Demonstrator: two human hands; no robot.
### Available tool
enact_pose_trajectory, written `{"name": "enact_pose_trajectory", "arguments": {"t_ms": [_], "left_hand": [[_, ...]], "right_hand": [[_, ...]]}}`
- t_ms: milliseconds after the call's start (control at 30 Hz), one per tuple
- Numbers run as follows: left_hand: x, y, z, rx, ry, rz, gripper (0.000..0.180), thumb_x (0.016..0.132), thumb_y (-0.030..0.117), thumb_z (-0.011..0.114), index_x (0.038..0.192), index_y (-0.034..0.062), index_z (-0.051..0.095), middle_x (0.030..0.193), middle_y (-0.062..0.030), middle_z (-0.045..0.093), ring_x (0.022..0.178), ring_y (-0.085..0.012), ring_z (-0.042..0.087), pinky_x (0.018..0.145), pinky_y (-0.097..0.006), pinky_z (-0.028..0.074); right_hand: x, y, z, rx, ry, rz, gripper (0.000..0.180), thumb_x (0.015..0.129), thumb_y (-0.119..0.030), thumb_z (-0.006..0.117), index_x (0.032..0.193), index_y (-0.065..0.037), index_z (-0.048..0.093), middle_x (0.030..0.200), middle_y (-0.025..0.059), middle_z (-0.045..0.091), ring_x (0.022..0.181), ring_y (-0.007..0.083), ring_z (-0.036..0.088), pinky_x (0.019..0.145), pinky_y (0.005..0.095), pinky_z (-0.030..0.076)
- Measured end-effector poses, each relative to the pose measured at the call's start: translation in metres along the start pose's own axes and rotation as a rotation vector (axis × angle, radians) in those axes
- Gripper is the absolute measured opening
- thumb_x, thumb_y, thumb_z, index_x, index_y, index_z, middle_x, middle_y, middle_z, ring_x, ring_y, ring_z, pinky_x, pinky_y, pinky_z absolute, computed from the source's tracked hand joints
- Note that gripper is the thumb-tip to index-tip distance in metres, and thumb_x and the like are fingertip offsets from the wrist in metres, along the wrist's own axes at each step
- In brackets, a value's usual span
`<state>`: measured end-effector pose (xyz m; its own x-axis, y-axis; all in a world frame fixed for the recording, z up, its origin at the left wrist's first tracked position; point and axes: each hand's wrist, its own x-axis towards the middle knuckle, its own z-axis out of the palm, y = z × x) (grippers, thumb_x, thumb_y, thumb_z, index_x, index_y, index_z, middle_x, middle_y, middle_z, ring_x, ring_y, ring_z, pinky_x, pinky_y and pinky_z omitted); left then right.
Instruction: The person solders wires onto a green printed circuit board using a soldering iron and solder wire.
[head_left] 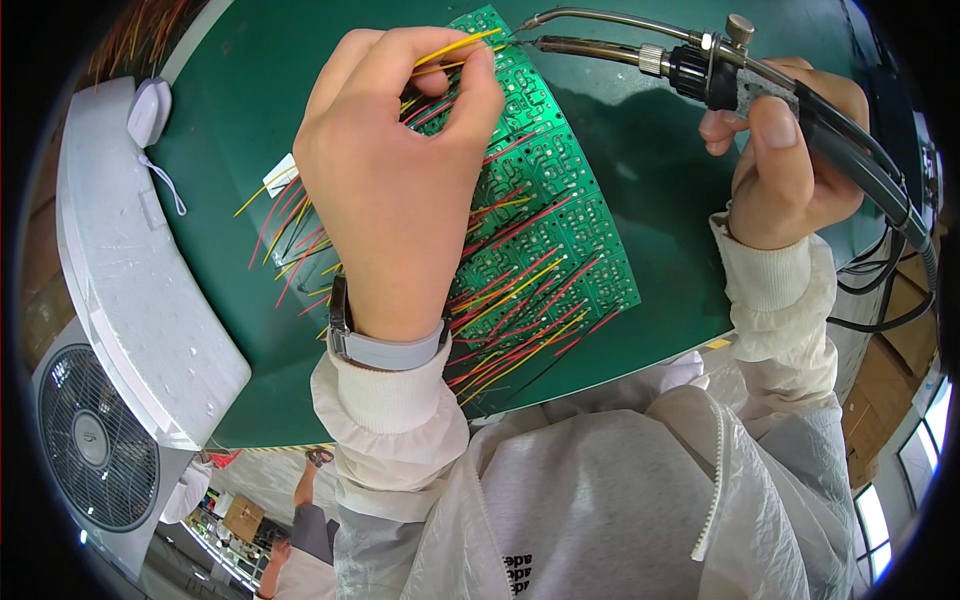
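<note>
A green circuit board panel (545,185) lies on the green work mat, with several red, yellow and black wires standing off it toward the left and the near side. Over its far left part, my left hand (400,150) pinches a yellow wire (455,47) between thumb and fingertips. My right hand (790,160) grips a soldering iron (690,68) with a thin curved metal tube fixed alongside. The iron's tip meets the board's far edge, right beside the pinched wire's end; whether they touch is too small to tell.
A white foam block (130,270) curves along the mat's left side, with a small white device and strap (155,125) on it. Below stands a fan (97,437). Cables (880,270) hang at right. Another person (305,540) is at lower left.
</note>
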<state>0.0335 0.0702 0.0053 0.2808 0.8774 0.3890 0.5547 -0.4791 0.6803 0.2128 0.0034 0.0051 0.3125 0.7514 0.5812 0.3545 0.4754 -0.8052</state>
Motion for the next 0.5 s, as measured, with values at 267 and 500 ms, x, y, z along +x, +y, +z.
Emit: {"name": "enact_pose_trajectory", "arguments": {"t_ms": [267,500], "left_hand": [[-0.0006,-0.0003,0.0011,0.012,0.008,0.005,0.008,0.072,0.001,0.063,0.079,-0.0010,0.061,0.072,-0.0001,0.055,0.061,-0.0040,0.046,0.057,-0.016,0.039],[-0.0007,-0.0005,0.0012,0.034,0.013,0.011,0.007,0.071,0.001,0.063,0.078,-0.0004,0.061,0.072,0.0000,0.055,0.061,-0.0039,0.047,0.056,-0.016,0.040]], "right_hand": [[-0.0014,0.0017,-0.0010,-0.016,-0.005,-0.020,0.023,0.075,-0.013,0.054,0.085,0.007,0.046,0.059,0.0159,0.053,0.044,0.0180,0.051,0.038,0.0246,0.042],[-0.0012,0.0005,-0.0007,-0.011,-0.005,-0.026,0.023,0.075,-0.013,0.054,0.084,0.007,0.046,0.059,0.0165,0.053,0.045,0.0183,0.051,0.038,0.0251,0.042]]}}
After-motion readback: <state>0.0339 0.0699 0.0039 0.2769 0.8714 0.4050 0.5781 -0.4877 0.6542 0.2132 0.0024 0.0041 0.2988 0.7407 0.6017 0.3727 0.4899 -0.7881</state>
